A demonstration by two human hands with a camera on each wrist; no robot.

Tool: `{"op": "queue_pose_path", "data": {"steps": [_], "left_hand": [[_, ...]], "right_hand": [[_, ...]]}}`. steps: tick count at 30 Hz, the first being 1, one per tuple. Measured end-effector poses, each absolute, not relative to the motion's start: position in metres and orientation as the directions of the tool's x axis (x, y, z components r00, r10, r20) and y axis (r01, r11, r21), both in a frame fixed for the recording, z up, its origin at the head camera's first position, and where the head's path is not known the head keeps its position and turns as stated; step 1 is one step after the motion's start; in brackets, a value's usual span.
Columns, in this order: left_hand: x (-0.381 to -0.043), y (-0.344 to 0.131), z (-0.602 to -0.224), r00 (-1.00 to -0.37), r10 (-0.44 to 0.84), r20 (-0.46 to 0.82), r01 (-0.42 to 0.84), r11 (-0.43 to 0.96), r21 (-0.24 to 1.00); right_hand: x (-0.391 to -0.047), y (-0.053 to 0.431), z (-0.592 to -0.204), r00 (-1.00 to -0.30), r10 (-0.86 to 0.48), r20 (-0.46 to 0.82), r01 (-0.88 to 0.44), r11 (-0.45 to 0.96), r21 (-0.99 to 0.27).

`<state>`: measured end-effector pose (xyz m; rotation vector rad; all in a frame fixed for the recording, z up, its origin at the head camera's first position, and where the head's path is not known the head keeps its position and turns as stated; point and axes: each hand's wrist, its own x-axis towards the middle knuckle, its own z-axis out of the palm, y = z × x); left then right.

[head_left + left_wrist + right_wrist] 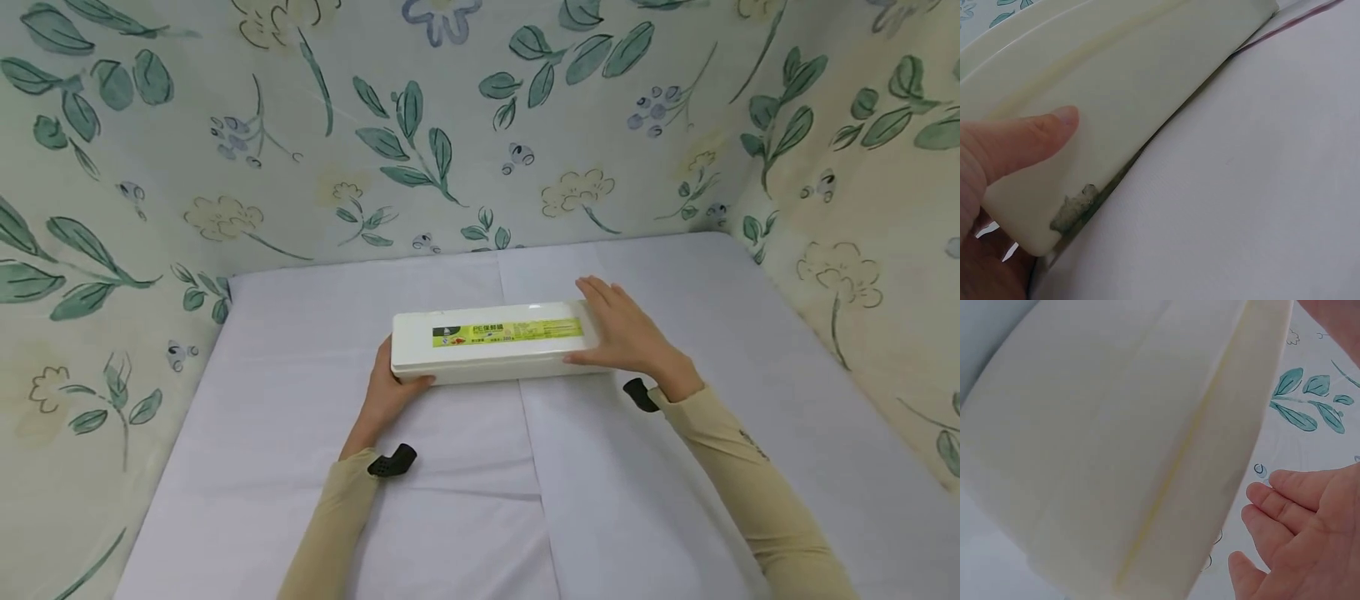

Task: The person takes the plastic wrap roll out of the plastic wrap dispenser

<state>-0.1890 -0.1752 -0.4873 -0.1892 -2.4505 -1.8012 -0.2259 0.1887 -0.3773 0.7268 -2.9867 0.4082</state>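
Observation:
A long white cling film box with a yellow-green label on its top lies crosswise on the white cloth. My left hand grips its left end, the thumb pressed along the front side and the fingers round the end face. In the left wrist view, a dark greyish patch marks the box's lower edge near that thumb. At the other end, my right hand spreads over the right corner, thumb toward the front. The right wrist view shows its fingers fairly straight, just beyond the box's edge.
A white cloth with a seam and creases covers the table. Floral fabric walls enclose its back, left and right sides. Each wrist carries a small black camera mount over a beige sleeve.

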Motion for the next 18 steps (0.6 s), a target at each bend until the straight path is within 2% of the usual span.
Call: {"op": "queue_pose_path", "data": {"steps": [6, 18], "left_hand": [[-0.189, -0.172, -0.486, -0.986, 0.024, 0.162, 0.162, 0.287, 0.944], [-0.187, -0.173, -0.485, -0.989, 0.027, 0.149, 0.15, 0.277, 0.949]], "right_hand": [[-0.225, 0.181, -0.375, -0.877, -0.465, 0.122, -0.48, 0.844, -0.24], [-0.226, 0.161, -0.375, -0.869, -0.487, 0.083, -0.492, 0.835, -0.246]]}}
